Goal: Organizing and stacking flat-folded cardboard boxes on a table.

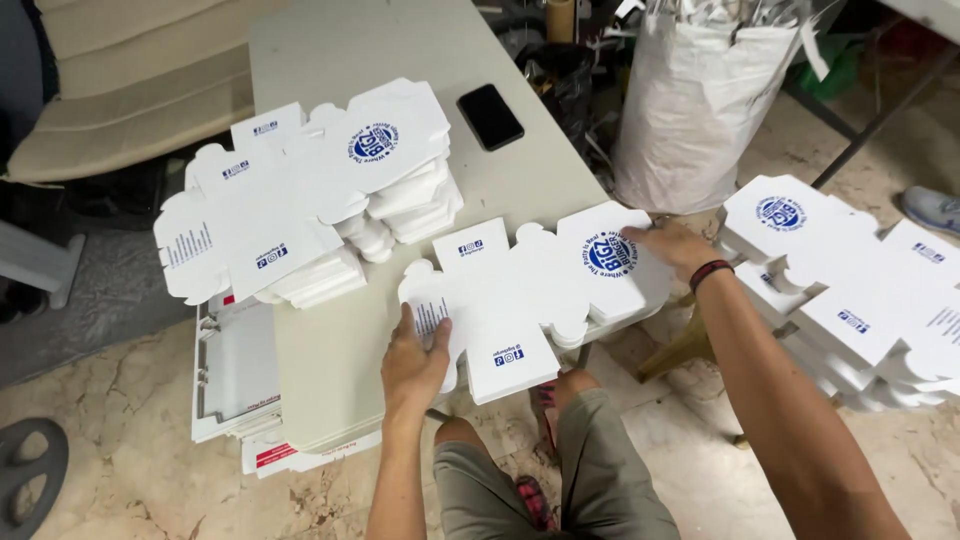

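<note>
A small pile of flat white die-cut carton blanks (pixel 520 290) with blue round print lies at the near right corner of the pale table (pixel 400 60). My left hand (pixel 415 360) grips its near left flap, thumb on top. My right hand (pixel 675 248) rests palm down on its far right end, fingers spread over the printed panel; a dark band circles that wrist. A taller, uneven stack of the same blanks (pixel 310 190) sits on the table's left side.
A black phone (pixel 490 116) lies face down on the table behind the pile. Another stack of blanks (pixel 850 290) stands to my right. A white sack (pixel 700 100) stands behind it, and flat cardboard (pixel 235 385) hangs under the table's left edge.
</note>
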